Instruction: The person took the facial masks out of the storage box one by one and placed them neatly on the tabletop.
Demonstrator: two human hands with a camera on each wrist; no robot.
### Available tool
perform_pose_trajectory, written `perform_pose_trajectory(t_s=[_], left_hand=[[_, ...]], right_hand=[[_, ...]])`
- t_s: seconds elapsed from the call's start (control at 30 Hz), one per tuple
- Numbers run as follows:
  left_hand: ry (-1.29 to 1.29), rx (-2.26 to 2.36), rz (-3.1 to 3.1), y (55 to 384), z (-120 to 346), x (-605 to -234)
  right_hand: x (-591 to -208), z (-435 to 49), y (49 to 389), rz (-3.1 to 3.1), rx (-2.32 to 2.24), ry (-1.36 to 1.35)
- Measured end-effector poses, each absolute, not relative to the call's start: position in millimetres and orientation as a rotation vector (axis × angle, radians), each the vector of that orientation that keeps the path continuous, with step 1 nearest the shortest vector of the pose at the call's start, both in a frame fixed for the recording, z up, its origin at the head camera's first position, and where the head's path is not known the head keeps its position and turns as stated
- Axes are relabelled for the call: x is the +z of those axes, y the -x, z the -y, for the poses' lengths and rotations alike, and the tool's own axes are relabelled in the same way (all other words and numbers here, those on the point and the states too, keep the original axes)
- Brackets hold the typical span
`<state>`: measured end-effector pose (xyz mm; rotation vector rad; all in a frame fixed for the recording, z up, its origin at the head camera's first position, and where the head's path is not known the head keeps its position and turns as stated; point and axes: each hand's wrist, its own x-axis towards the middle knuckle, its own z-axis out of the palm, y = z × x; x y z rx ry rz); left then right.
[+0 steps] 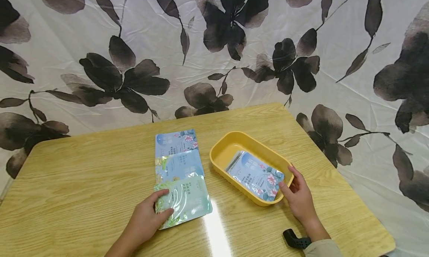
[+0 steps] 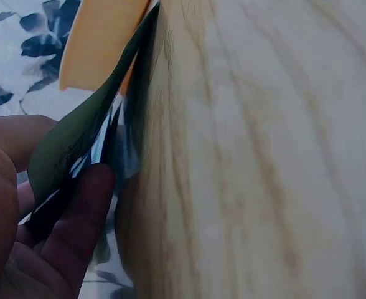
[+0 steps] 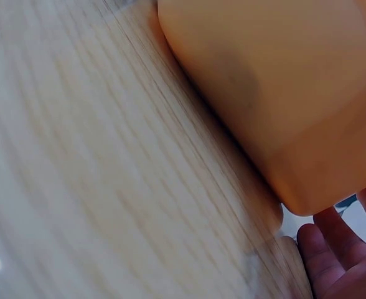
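Observation:
My left hand [image 1: 144, 218] pinches the left edge of a shiny green sachet [image 1: 191, 199]; in the left wrist view the sachet [image 2: 77, 137] bends upward between thumb and fingers. Beyond it, a blue sachet [image 1: 182, 165] and a lavender-blue sachet with pink flowers [image 1: 171, 140] lie overlapped in a column. My right hand [image 1: 301, 201] grips the near right end of a yellow plastic tray [image 1: 229, 147], thumb over the rim and fingers outside. Inside the tray rests a flowered blue sachet [image 1: 254, 173], apparently on top of another. The right wrist view shows the tray's outer wall [image 3: 282, 93].
A wooden table [image 1: 83, 182] with rounded corners carries everything. Behind it hangs a white cloth [image 1: 187, 70] printed with dark flowers. A black strap-like piece [image 1: 295, 239] sits by the right wrist, next to a beige sleeve [image 1: 323, 248].

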<state>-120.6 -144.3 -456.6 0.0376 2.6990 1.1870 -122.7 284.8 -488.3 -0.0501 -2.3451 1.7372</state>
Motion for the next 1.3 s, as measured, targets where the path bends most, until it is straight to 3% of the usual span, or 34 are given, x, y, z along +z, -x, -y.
perform_pose_trajectory(t_s=[1.3], left_hand=[[-0.187,0.941,-2.815,129.0,149.0,-445.2]], right_hand=[[-487.3,-284.4,122.2,2.339,1.750,0.063]])
